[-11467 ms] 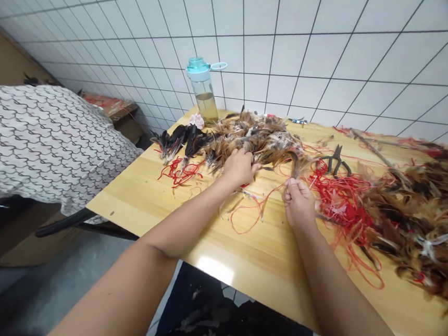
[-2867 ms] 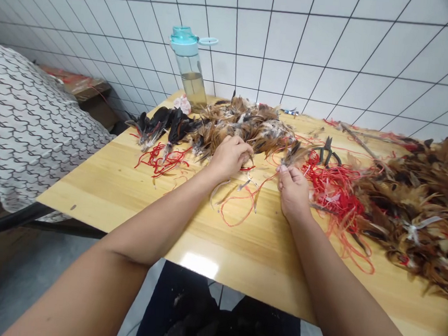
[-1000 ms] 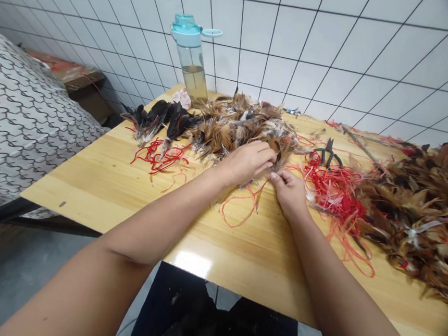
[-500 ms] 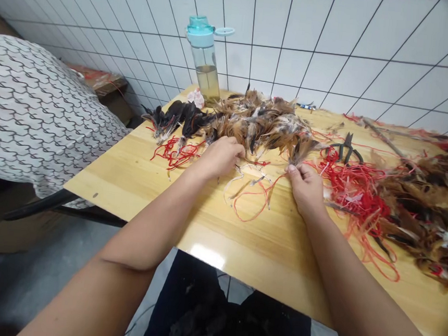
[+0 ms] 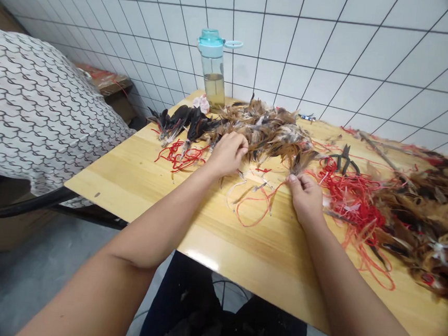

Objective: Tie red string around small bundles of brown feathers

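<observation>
Nearest to me, both bare forearms reached forward over the front edge of the wooden table (image 5: pixel 216 251) and angled inward, so the hands stayed near each other but did not touch. The right hand (image 5: pixel 304 198) was narrow, with thumb and fingertips pinched together on the base of a small feather tuft (image 5: pixel 298 163), and the wrist was a little bent. The left hand (image 5: pixel 227 154) was curled with the fingers bent down at the front edge of the brown feather pile (image 5: pixel 264 132); I could not tell if it was really gripping some feathers. Between the hands and just below them lay a loop of thin red cord (image 5: pixel 255 207). Right of the right hand was a tangle of red string (image 5: pixel 349 200), and past it a large heap of brown feathers (image 5: pixel 419 216). Left of the left hand were red strings (image 5: pixel 178 156) and dark feathers (image 5: pixel 181 122). Farther away stood black pliers (image 5: pixel 344 160) and a plastic water bottle (image 5: pixel 211 70), by the tiled wall (image 5: pixel 316 50).
</observation>
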A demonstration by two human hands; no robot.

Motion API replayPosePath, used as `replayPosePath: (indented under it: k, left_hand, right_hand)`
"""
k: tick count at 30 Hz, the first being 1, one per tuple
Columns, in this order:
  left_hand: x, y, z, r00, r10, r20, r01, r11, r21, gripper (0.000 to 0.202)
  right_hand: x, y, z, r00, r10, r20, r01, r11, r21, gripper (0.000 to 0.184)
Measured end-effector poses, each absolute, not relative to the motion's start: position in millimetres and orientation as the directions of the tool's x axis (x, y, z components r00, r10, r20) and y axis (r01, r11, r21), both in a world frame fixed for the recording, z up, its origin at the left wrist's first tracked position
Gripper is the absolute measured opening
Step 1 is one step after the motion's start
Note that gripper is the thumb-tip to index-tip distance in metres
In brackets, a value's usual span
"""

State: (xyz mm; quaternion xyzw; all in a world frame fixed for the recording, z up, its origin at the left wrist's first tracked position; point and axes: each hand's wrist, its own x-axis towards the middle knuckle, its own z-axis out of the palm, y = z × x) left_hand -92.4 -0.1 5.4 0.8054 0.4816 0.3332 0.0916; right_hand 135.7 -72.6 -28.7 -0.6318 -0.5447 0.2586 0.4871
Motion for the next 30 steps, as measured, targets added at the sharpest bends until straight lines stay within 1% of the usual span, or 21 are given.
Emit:
replayPosePath:
  k: [2,4,7,9,11,13,17,20,23,30]
  left_hand:
    - [-91,-2,10,0.221,0.871,0.438,0.616,-0.473,0.63,0.005]
    - [-88,-2,10,0.147,0.907,0.395,0.495,-0.414,0.764,0.002]
    - [-82,0,7,0.104,0.951,0.292,0.267,-0.309,0.913,0.008]
    - [-78,0,6,0.131,0.971,0.199,0.111,-0.214,0.97,0.011]
    - [-74,-3,8,0.166,0.978,0.124,-0.008,-0.124,0.992,0.011]
    - [-71,-7,11,0.184,0.98,0.08,-0.086,-0.065,0.994,0.011]
    - [-62,-19,13,0.236,0.971,0.025,-0.156,0.012,0.988,0.014]
    - [-51,-30,12,0.286,0.958,0.015,-0.167,0.034,0.985,0.013]
    - [-42,-38,10,0.306,0.952,0.014,-0.136,0.029,0.99,0.01]
    - [-38,-41,11,0.264,0.964,0.028,-0.082,-0.007,0.997,0.011]
  right_hand:
    - [135,-73,-28,0.272,0.942,0.198,0.453,0.056,-0.89,0.023]
    - [134,-73,-27,0.278,0.941,0.192,0.458,0.046,-0.888,0.023]
    - [133,-74,-25,0.275,0.943,0.186,0.446,0.046,-0.894,0.022]
    - [133,-74,-25,0.266,0.945,0.19,0.438,0.057,-0.897,0.022]
    - [133,-74,-26,0.26,0.945,0.197,0.444,0.064,-0.894,0.022]
    - [133,-74,-27,0.261,0.942,0.209,0.469,0.066,-0.881,0.022]
    - [130,-75,-27,0.244,0.942,0.229,0.497,0.081,-0.864,0.023]
    - [126,-77,-27,0.213,0.948,0.238,0.493,0.106,-0.863,0.023]
    - [123,-78,-29,0.181,0.95,0.255,0.495,0.136,-0.858,0.026]
    - [119,-78,-27,0.141,0.961,0.239,0.499,0.14,-0.855,0.026]
